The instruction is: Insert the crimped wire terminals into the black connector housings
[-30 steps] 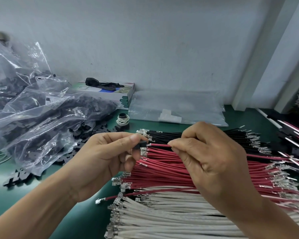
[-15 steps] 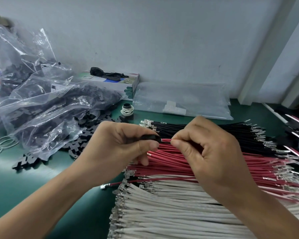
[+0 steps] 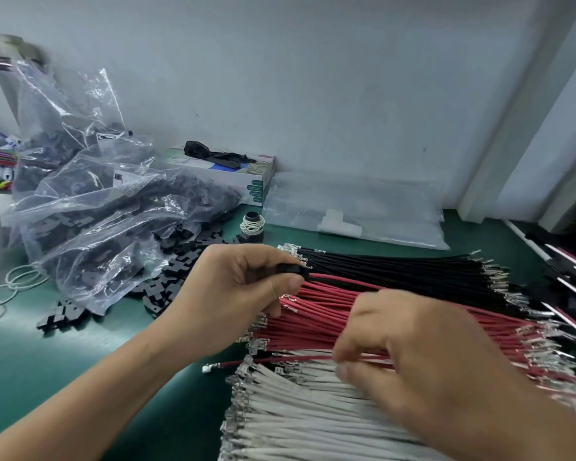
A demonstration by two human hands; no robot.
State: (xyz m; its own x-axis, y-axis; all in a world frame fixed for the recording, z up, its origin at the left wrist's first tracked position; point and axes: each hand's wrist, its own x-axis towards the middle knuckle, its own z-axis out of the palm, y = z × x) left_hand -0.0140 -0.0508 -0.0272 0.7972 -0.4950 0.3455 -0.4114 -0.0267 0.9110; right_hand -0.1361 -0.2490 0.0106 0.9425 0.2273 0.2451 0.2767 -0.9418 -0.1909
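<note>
My left hand (image 3: 233, 287) pinches a small black connector housing (image 3: 288, 269) between thumb and forefinger, with a red wire (image 3: 340, 280) running out of it to the right. My right hand (image 3: 413, 354) is lower, blurred, over the seam between the red wires (image 3: 316, 327) and the white wires (image 3: 300, 410); its fingertips touch the white wires, and whether it grips one is unclear. Black wires (image 3: 396, 271) lie in a row behind the red ones. All have metal crimped terminals at their ends. Loose black housings (image 3: 180, 271) lie left of the wires.
Clear plastic bags of black housings (image 3: 107, 214) pile at the left. A tissue box (image 3: 243, 178) and a flat clear bag (image 3: 353, 211) sit by the wall. A small spool (image 3: 252, 222) stands on the green mat (image 3: 64, 367). Finished assemblies (image 3: 566, 277) lie at the far right.
My right hand has let go of the red wire at the housing and dropped down to the white wires. My left hand still holds the housing with the red wire in it.
</note>
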